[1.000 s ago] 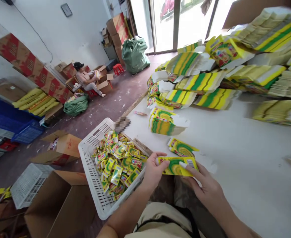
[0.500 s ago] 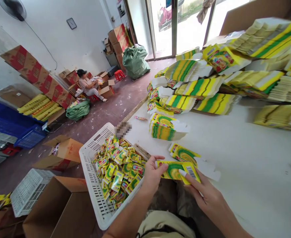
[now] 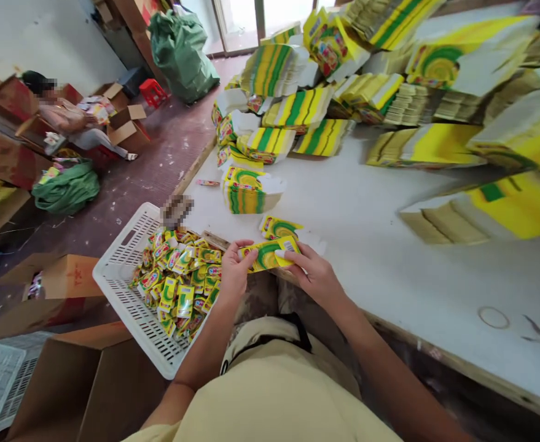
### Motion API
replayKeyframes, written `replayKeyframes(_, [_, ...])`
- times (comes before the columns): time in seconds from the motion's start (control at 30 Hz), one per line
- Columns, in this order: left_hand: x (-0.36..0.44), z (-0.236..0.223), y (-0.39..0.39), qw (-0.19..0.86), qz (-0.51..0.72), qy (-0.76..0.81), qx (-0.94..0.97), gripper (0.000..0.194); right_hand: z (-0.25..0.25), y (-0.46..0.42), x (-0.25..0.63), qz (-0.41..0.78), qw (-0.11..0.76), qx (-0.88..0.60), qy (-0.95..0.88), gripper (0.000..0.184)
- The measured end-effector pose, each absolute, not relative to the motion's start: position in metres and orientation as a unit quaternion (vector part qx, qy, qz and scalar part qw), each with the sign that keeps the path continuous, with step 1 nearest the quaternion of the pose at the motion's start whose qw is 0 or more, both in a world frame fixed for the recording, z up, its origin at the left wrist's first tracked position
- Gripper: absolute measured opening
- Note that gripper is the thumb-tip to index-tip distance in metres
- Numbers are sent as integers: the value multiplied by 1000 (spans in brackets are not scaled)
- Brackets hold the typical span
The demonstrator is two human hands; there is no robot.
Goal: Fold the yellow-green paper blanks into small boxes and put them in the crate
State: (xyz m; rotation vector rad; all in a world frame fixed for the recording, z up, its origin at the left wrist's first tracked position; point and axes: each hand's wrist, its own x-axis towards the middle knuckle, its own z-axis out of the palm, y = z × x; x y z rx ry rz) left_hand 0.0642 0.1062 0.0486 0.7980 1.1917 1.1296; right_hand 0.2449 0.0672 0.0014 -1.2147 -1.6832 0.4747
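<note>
A yellow and green printed carton (image 3: 267, 254) is stretched between my two hands at the near edge of the white table. My left hand (image 3: 236, 270) pinches its left end, thumb on top. At the barcode end, my right hand (image 3: 313, 270) grips it between thumb and fingers. Just behind it lies another flat printed carton (image 3: 281, 228), partly covered by the one I hold. To the left of my left hand, a white plastic basket (image 3: 108, 270) contains many small yellow-green cartons (image 3: 185, 301).
Stacks of flat cartons (image 3: 297, 110) cover the table's far side, with more stacks (image 3: 504, 209) at the right. A rubber band (image 3: 493, 317) lies on the table (image 3: 366, 215). Open cardboard boxes (image 3: 85, 380) stand left of the basket. A seated person (image 3: 74, 116) works further back.
The view has swung right and downward, so the basket and table appear further left. Both hands keep their hold on the carton.
</note>
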Motion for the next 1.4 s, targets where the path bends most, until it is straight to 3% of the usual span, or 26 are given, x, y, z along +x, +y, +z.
replayKeyframes(0.3, [69,48,102,610,486,515,356,48,7,62,248,250,485,-486,-682,21])
replayKeyframes(0.47, [69,46,105,627,462,512,363,46,4,61,229,327,489,-530,-611,62])
replayKeyframes(0.57, [59,41,107,616,464,527,356,46,1,62,225,362,436,-520,-639,74])
replayKeyframes(0.77, [45,36,102,589,495,541,340,45,-8,68,221,371,390,-524,-660,63])
replayKeyframes(0.9, [49,34,98,575,483,547,369,40,-8,70,213,331,395,-547,-659,62])
replayKeyframes(1.07, [40,32,101,567,443,561,409,39,0,70,212,380,382,-580,-611,64])
replayKeyframes(1.17, [-5,39,106,413,432,634,490,31,-2,79,223,370,405,-579,-603,67])
replayKeyframes(1.3, [-95,51,111,52,357,772,523,24,-14,101,244,232,332,-698,-591,49])
replayKeyframes(1.4, [-129,50,109,-42,312,804,505,34,-24,114,250,195,260,-717,-617,42])
